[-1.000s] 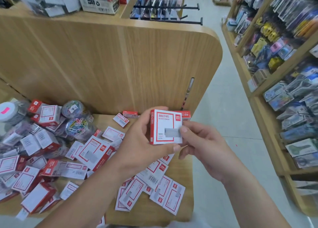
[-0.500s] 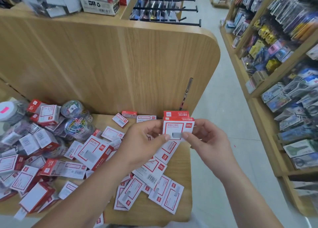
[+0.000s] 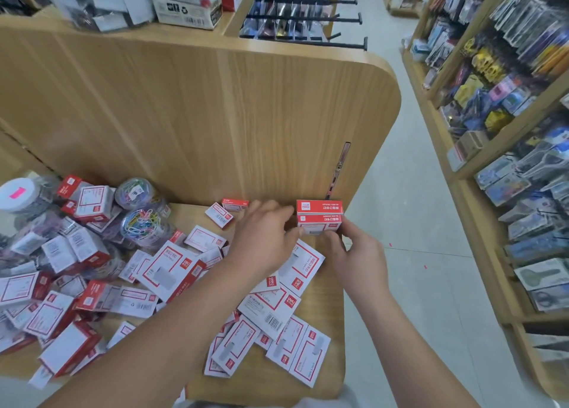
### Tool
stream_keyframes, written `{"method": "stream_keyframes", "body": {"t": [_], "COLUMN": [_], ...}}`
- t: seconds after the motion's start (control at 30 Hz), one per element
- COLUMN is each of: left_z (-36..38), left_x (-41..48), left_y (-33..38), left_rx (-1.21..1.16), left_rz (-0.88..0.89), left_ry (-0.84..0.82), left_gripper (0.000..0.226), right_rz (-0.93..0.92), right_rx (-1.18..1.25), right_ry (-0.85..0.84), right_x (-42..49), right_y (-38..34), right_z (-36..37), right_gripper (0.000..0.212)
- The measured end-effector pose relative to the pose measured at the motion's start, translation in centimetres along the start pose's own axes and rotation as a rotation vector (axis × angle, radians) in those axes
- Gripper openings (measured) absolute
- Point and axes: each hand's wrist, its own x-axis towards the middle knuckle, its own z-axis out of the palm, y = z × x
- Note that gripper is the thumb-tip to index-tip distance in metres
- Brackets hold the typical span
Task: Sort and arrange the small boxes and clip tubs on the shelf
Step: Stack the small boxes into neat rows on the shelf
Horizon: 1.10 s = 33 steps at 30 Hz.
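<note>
By the panel (image 3: 215,115), left hand (image 3: 261,235) and right hand (image 3: 357,253) seemingly pinch the lowered box (image 3: 320,222).

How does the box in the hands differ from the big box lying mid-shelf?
The held box stands upright by the back panel, red side up; the big box lies white face up. The held box is gripped by the left hand and right hand; the big box is untouched. Both are red-and-white.

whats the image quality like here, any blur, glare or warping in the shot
Head view: wide-angle warping curves the wooden panel and tilts the right-hand shelves; the left hand is motion-smeared, the stacked boxes the right hand pinches look fairly sharp; light is soft and even, no strong glare.
</note>
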Motion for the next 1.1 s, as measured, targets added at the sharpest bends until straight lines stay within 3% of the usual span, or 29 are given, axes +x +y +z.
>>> {"method": "stream_keyframes", "body": {"t": [0.27, 0.43, 0.53, 0.6, 0.67, 0.83, 1.0, 1.1], "left_z": [1.3, -0.1, -1.2, -0.8, 0.1, 0.9, 0.6, 0.2], "left_x": [1.2, 0.2, -2.4, -3.5, -3.6, -3.5, -3.4, -4.0], "left_y": [-0.1, -0.7, 0.9, 2.3, 3.1, 2.0, 1.6, 1.4], "left_rx": [-0.023, 0.081, 0.266, 0.381, 0.436, 0.283, 0.209, 0.075], "left_rz": [0.066, 0.097, 0.118, 0.109, 0.118, 0.088, 0.072, 0.056], "left_ry": [0.059, 0.098, -0.069, -0.172, -0.179, -0.147, -0.107, -0.065], "left_gripper": [0.028, 0.036, 0.061, 0.078, 0.077, 0.081, 0.077, 0.074], "right_rz": [-0.023, 0.093, 0.177, 0.189, 0.191, 0.157, 0.118, 0.065], "right_rx": [0.018, 0.184, 0.263, 0.286, 0.337, 0.376, 0.354, 0.307], "right_ry": [0.013, -0.02, 0.001, 0.02, 0.016, -0.078, -0.003, -0.029], "right_x": [0.4, -0.1, -0.9, -2.1, -3.3, -5.2, -2.0, -0.4], "right_y": [0.9, 0.3, 0.7, 1.0, 1.4, 1.6, -0.4, -0.9], "right_z": [0.1, -0.9, -1.6, -2.0, -2.3, -2.4, -2.1, -1.8], "right_gripper": [0.027, 0.031, 0.043, 0.033, 0.016, 0.015, 0.032, 0.018]}}
